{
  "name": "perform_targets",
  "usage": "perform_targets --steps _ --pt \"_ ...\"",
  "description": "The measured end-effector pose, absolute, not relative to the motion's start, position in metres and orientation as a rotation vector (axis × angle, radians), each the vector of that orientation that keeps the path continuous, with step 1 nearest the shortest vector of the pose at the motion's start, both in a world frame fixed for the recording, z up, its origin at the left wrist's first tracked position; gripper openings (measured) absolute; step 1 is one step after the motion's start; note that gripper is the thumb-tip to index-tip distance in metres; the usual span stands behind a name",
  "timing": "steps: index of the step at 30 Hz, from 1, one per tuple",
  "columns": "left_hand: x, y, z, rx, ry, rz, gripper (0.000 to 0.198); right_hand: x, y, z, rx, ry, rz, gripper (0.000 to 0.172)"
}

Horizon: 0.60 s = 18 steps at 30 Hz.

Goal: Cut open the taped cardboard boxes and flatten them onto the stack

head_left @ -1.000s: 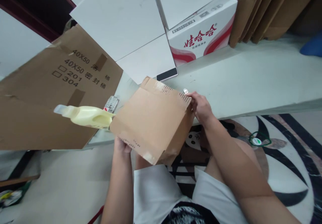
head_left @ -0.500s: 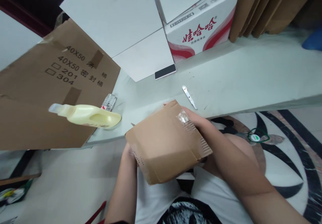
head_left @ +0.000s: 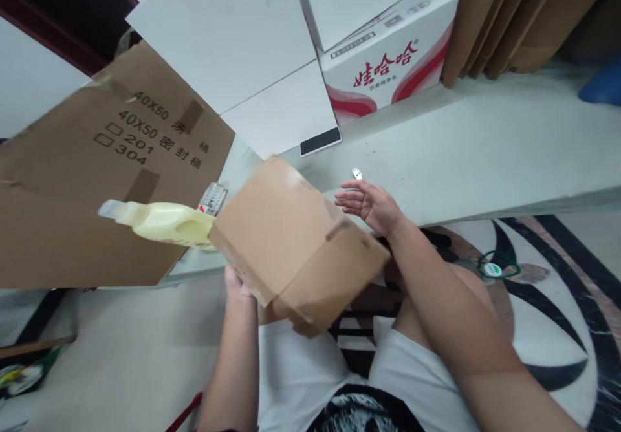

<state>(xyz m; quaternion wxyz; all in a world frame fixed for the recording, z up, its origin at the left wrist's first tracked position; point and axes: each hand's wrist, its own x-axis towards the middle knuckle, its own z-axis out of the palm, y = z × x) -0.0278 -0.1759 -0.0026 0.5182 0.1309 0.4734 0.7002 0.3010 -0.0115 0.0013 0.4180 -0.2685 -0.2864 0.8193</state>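
A small brown cardboard box [head_left: 276, 225] is held tilted over the table's front edge, slightly blurred, with its flap side toward my lap. My left hand [head_left: 239, 284] grips its lower left edge; most of those fingers are hidden behind the cardboard. To the right of the box, my right hand [head_left: 371, 205] is apart from it, fingers stretched out and holding nothing. Just beyond that hand a white utility knife [head_left: 357, 174] lies on the table, mostly covered by the hand. A pale yellow bottle [head_left: 160, 220] is left of the box, its base overlapped by the box's corner.
A large carton [head_left: 121, 180] stands at the left, near a small clear packet [head_left: 212, 198]. White panels [head_left: 233, 37], a dark phone-like slab [head_left: 320, 141] and a red-and-white carton [head_left: 388, 63] line the back of the table [head_left: 485, 154]. Flattened cardboard [head_left: 504, 24] leans at back right.
My right hand has let go of the box and opened beside it. The box has turned and shifted up and left, now overlapping the bottle's base. The knife is now mostly covered.
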Motion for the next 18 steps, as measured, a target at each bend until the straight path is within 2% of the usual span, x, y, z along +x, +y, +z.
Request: perform_targets --steps 5,10,12,14,18 --pt "-0.049 -0.161 -0.001 0.378 1.006 1.901 0.031 0.293 -0.013 0.001 -0.756 -0.683 2.194 0.043" --pt "-0.034 -0.149 0.003 0.378 0.808 1.879 0.032 0.256 -0.03 -0.013 -0.839 -0.706 2.147 0.028" --pt "-0.024 -0.15 0.011 0.404 0.788 1.836 0.03 0.247 -0.031 -0.017 -0.815 -0.729 2.087 0.029" --pt "-0.015 -0.15 0.02 0.439 0.858 1.838 0.03 0.246 -0.029 -0.017 -0.777 -0.804 1.978 0.034" --pt "-0.008 -0.141 0.029 0.417 1.221 1.828 0.011 0.258 -0.027 -0.01 -0.697 -1.109 1.842 0.041"
